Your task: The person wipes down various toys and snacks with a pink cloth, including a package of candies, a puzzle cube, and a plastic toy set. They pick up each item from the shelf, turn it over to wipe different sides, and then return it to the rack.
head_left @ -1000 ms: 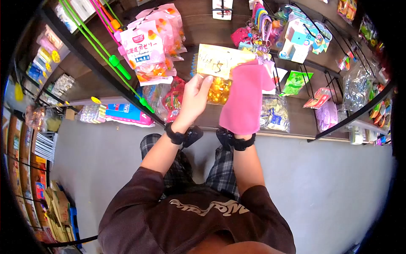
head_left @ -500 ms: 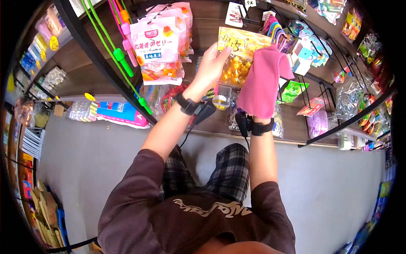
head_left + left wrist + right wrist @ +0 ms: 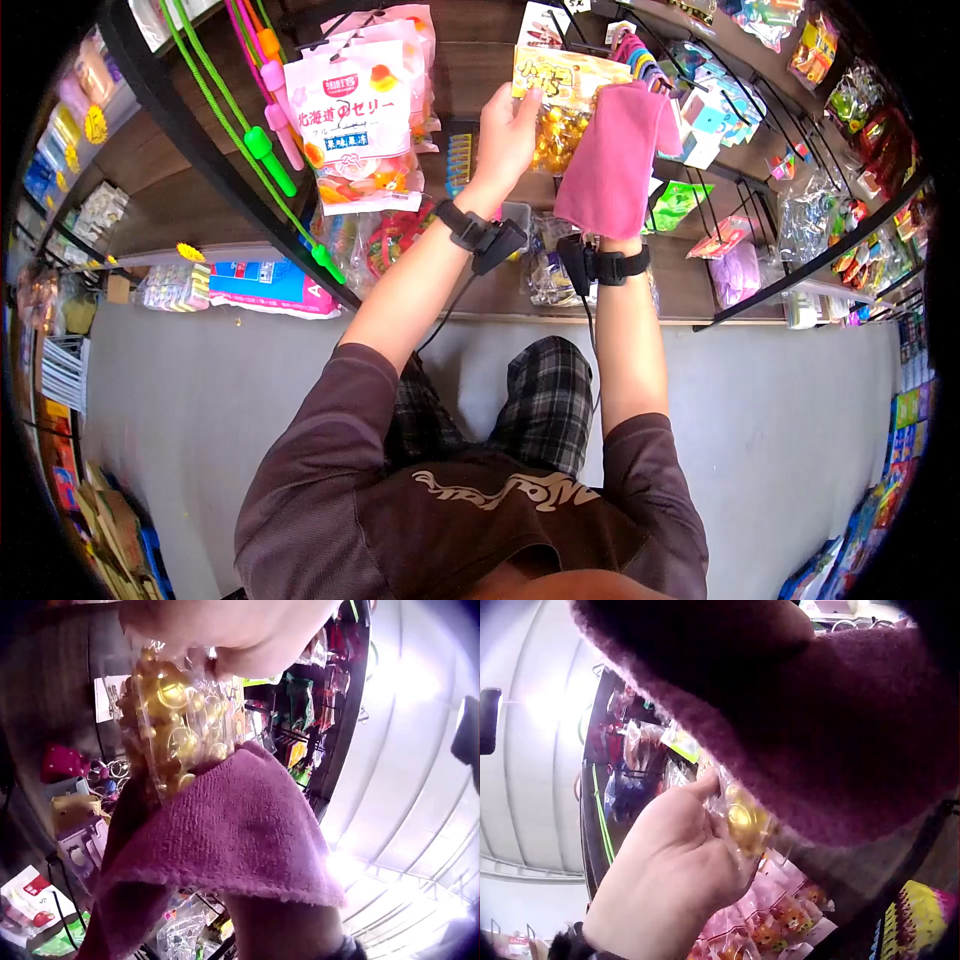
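Note:
My left hand [image 3: 505,135] pinches the left edge of a clear bag of shiny gold balls [image 3: 553,140], thumb in front near its yellow header card [image 3: 570,75]. A pink cloth [image 3: 610,165] drapes over my right hand [image 3: 780,619] and hides most of it, and the hand grips the cloth against the bag's right side. In the left wrist view the fuzzy cloth [image 3: 232,825] overlaps the lower part of the bag [image 3: 176,712]. Both hands are raised before the shelf.
Pink candy bags [image 3: 350,130] hang to the left, beside green skipping-rope handles [image 3: 268,160] and a black shelf post [image 3: 225,165]. Hooks to the right carry colourful hair ties [image 3: 640,60], a green packet [image 3: 682,205] and other packages. Below lies the shelf's front edge [image 3: 480,315].
Both hands have moved forward and to the right, raising the gold-ball bag and the cloth farther from my body. The left hand keeps its pinch and the cloth stays at the bag's right side.

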The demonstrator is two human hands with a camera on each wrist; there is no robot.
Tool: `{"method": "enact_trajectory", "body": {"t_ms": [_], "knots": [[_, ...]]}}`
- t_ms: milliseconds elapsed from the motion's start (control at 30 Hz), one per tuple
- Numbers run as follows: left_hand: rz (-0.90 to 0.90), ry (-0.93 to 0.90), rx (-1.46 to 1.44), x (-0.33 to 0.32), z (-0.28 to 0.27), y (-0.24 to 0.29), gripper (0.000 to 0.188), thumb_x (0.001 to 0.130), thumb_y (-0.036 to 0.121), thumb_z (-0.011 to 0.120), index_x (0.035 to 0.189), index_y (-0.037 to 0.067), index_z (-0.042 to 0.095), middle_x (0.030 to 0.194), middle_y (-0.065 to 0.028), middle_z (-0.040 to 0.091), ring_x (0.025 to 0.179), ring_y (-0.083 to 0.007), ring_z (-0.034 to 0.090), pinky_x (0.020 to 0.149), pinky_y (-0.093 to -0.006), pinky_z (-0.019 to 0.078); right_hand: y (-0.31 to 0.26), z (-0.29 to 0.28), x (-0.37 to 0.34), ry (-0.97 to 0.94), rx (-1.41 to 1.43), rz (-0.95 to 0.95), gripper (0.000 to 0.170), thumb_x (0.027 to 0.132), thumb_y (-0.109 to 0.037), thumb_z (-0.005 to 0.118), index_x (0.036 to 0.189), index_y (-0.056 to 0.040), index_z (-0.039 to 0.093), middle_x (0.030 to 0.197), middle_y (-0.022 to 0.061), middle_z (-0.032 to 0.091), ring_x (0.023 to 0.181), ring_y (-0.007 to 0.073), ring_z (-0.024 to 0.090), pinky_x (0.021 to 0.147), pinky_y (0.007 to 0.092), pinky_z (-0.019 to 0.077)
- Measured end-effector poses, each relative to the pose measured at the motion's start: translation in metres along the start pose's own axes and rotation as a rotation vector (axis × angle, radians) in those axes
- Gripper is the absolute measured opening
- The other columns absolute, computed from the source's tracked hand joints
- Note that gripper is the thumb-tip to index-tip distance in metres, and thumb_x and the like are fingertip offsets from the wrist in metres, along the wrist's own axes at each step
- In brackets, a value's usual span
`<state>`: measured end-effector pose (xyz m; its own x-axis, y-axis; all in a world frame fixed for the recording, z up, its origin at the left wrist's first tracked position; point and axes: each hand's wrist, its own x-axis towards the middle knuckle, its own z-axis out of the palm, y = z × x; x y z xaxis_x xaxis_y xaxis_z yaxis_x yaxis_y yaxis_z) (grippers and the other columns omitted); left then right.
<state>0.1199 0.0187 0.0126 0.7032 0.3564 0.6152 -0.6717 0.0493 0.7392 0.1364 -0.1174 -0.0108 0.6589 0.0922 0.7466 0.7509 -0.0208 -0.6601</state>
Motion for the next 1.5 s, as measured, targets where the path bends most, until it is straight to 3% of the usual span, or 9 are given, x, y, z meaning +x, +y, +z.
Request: {"method": "enact_trajectory", "body": {"t_ms": [367,467,533,933,1067,1267,1300,1400,1500], "knots": [[0.124,0.082,0.203,0.008,0.002,-0.010,0.021,0.089,0.016,0.052,0.089,-0.004,0.056,0.077,-0.0093,0.062,0.068,-0.0087,0.053,0.063,-0.0264,0.0433,0.005,0.001,0.009,0.016,0.015,0.022,0.028,0.090,-0.015,0.045,0.114,-0.0019,0.042,0.112,0.0069,0.047,0.103,0.0158,0.044,0.090,0.0259,0.0334],[0.084,0.055,0.199,0.009,0.003,-0.011,0.021,0.092,0.015,0.048,0.094,-0.004,0.056,0.084,-0.0030,0.062,0.075,-0.0051,0.051,0.067,-0.0232,0.0425,0.005,0.001,0.011,0.024,0.021,0.028,0.026,0.090,-0.016,0.044,0.112,-0.0021,0.043,0.110,0.0067,0.048,0.101,0.0153,0.044,0.089,0.0257,0.0342],[0.131,0.102,0.230,0.010,0.003,-0.013,0.022,0.089,0.017,0.051,0.089,-0.005,0.056,0.075,-0.0098,0.062,0.066,-0.0090,0.053,0.061,-0.0273,0.0434,0.005,0.003,0.011,0.031,0.026,0.030,0.024,0.090,-0.016,0.043,0.110,-0.0022,0.044,0.108,0.0066,0.048,0.100,0.0150,0.045,0.088,0.0256,0.0347],[0.187,0.121,0.355,0.030,-0.006,-0.034,0.023,0.088,0.019,0.053,0.088,-0.004,0.056,0.073,-0.0145,0.062,0.063,-0.0143,0.057,0.060,-0.0311,0.0439,-0.037,-0.008,-0.009,0.189,0.185,0.082,0.020,0.091,-0.019,0.039,0.101,-0.0028,0.047,0.099,0.0061,0.052,0.091,0.0131,0.048,0.081,0.0251,0.0380],[0.103,0.082,0.391,0.041,-0.007,-0.032,0.022,0.090,0.017,0.050,0.093,-0.003,0.056,0.082,-0.0065,0.063,0.073,-0.0071,0.053,0.065,-0.0257,0.0429,-0.055,-0.024,-0.021,0.266,0.391,0.147,0.020,0.091,-0.020,0.038,0.098,-0.0030,0.048,0.096,0.0059,0.053,0.088,0.0124,0.049,0.079,0.0249,0.0391],[0.166,0.155,0.531,0.079,-0.010,-0.059,0.030,0.088,0.027,0.053,0.091,-0.003,0.058,0.079,-0.0146,0.064,0.073,-0.0194,0.061,0.067,-0.0316,0.0448,-0.061,-0.045,-0.032,0.323,0.567,0.185,0.022,0.092,-0.021,0.036,0.093,-0.0033,0.050,0.091,0.0056,0.054,0.084,0.0115,0.050,0.076,0.0246,0.0407],[0.275,0.208,0.521,0.085,-0.009,-0.061,0.026,0.084,0.023,0.057,0.080,-0.002,0.056,0.066,-0.0156,0.060,0.060,-0.0260,0.059,0.058,-0.0358,0.0443,-0.062,-0.048,-0.034,0.334,0.571,0.183,0.022,0.092,-0.021,0.036,0.092,-0.0034,0.050,0.091,0.0055,0.055,0.083,0.0113,0.050,0.075,0.0246,0.0410],[0.285,0.233,0.557,0.095,-0.008,-0.067,0.026,0.083,0.024,0.058,0.080,-0.002,0.056,0.066,-0.0154,0.060,0.062,-0.0273,0.061,0.059,-0.0359,0.0447,-0.067,-0.051,-0.037,0.511,0.350,0.161,0.024,0.091,-0.025,0.041,0.090,-0.0017,0.047,0.081,0.0037,0.054,0.077,0.0108,0.053,0.071,0.0237,0.0444],[0.293,0.255,0.605,0.105,-0.008,-0.074,0.025,0.083,0.024,0.057,0.081,-0.001,0.056,0.068,-0.0172,0.061,0.067,-0.0330,0.061,0.061,-0.0391,0.0449,-0.051,-0.068,-0.043,0.509,0.340,0.159,0.024,0.090,-0.025,0.042,0.093,-0.0019,0.048,0.084,0.0033,0.054,0.078,0.0107,0.053,0.070,0.0235,0.0443]]}}
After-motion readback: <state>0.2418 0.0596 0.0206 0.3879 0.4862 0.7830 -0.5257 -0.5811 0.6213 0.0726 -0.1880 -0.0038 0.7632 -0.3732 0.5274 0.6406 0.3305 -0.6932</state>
